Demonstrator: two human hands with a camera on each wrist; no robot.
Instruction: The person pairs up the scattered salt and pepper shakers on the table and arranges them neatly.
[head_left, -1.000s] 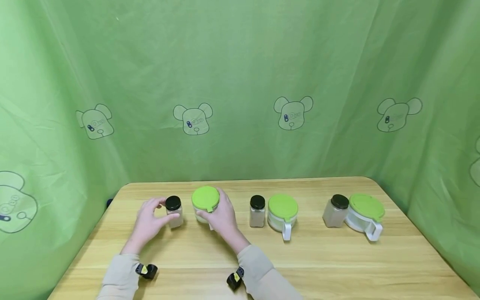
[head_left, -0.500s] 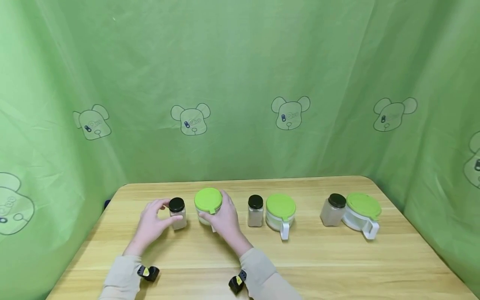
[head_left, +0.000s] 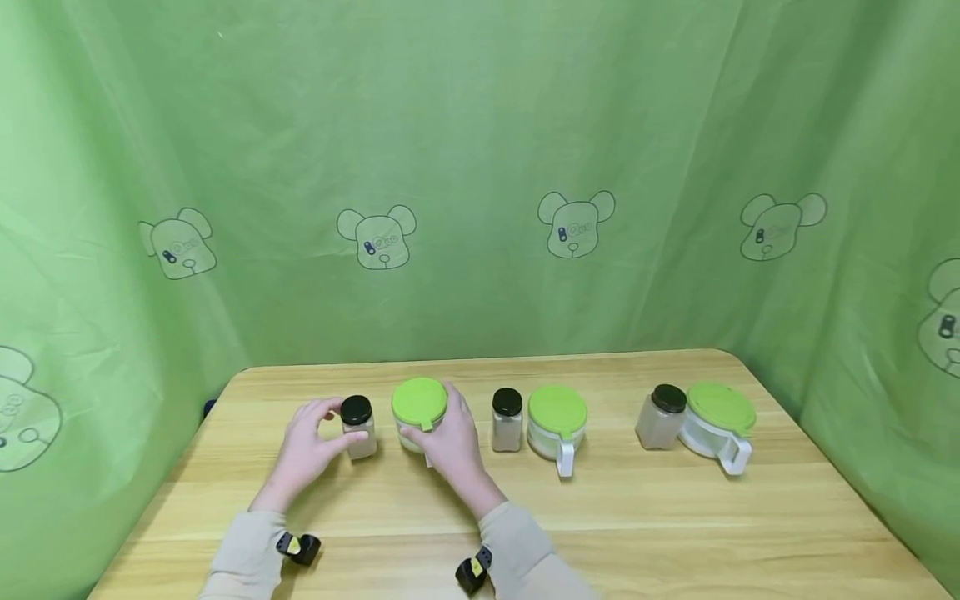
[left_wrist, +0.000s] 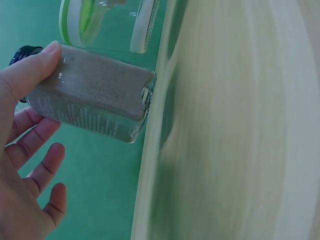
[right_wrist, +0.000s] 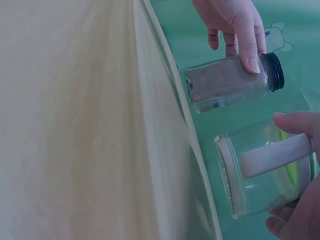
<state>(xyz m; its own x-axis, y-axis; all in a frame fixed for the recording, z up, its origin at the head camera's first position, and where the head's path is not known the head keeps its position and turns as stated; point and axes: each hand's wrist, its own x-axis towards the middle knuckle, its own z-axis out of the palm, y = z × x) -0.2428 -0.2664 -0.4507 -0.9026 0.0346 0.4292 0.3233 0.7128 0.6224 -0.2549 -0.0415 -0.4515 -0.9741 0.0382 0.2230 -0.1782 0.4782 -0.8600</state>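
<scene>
In the head view my left hand [head_left: 308,446] pinches a square spice jar [head_left: 362,443] with a black lid between thumb and fingers. The left wrist view shows grey-brown powder inside this spice jar [left_wrist: 95,82], the thumb near its lid and the lower fingers spread away. My right hand [head_left: 452,442] grips a round glass seasoning jar [head_left: 418,400] with a green lid, fingers on its right side and thumb at the front. Its white handle [right_wrist: 275,155] shows in the right wrist view. Both jars stand upright side by side, a small gap between them, their bases close at the tabletop.
To the right on the wooden table [head_left: 675,525] stand a second spice jar [head_left: 507,429] and green-lidded jar [head_left: 557,410], close together. Farther right is another such pair, a spice jar [head_left: 662,421] and a green-lidded jar [head_left: 722,408]. A green curtain [head_left: 480,125] surrounds the table.
Both hands have shifted slightly to the right, carrying the spice jar and the green-lidded jar along with them. The head view has turned a little; the other jars keep their places on the table.
</scene>
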